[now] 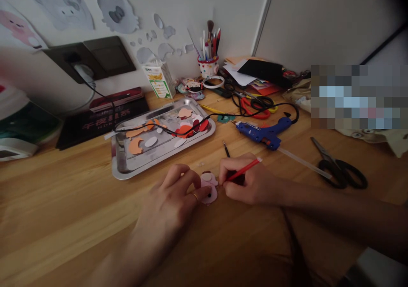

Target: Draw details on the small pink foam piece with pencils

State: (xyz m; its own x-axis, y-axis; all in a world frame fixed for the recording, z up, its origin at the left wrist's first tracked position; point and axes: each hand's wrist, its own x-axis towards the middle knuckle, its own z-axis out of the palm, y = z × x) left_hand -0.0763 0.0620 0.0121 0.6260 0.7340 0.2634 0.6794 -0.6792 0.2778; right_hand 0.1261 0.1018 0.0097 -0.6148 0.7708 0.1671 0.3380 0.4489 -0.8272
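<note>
A small pink foam cut-out (208, 185) lies on the wooden desk (63, 202) in front of me. My left hand (172, 197), with a ring on one finger, presses its fingertips down on the cut-out's left edge. My right hand (245, 180) is closed around a red pencil (244, 170), whose tip rests at the cut-out's right side. A thin black pen (226, 149) lies just behind my right hand.
A metal tray (127, 168) with several orange, red and white foam shapes sits behind my hands. A blue glue gun (264, 134) and black scissors (341, 170) lie to the right. Red scissors (255, 106), a brush cup (208, 66) and a carton (159, 80) stand by the wall.
</note>
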